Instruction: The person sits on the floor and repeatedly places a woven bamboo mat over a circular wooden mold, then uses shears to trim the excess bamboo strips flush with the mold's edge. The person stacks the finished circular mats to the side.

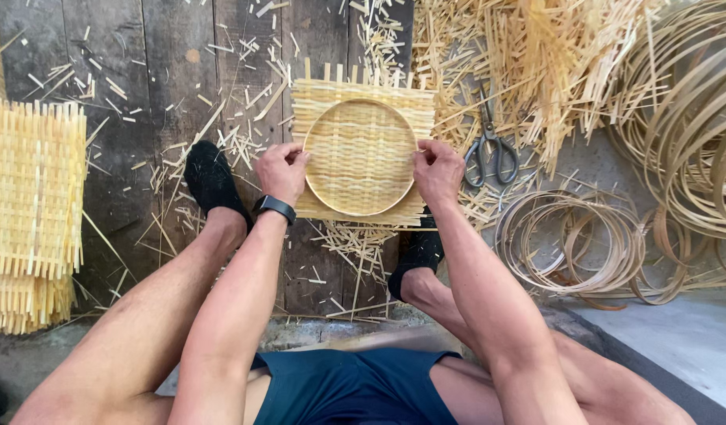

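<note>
Dark plank floor point(166, 71); flat woven mat point(363, 153) between both hands, strips left-right.

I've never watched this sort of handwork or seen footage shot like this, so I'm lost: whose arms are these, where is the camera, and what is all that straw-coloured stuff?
There is one picture, taken by a camera on the person's head, looking down past their own knees and arms. The left hand and right hand each grip one side of a round hoop pressed onto a square woven mat of pale strips. Both sit on a dark plank floor littered with cut strip scraps. To the left is a stack of similar woven mats. To the right lie scissors, a pile of loose strips and coils of spare hoops. The person wears black shoes and a black wristband.
</note>
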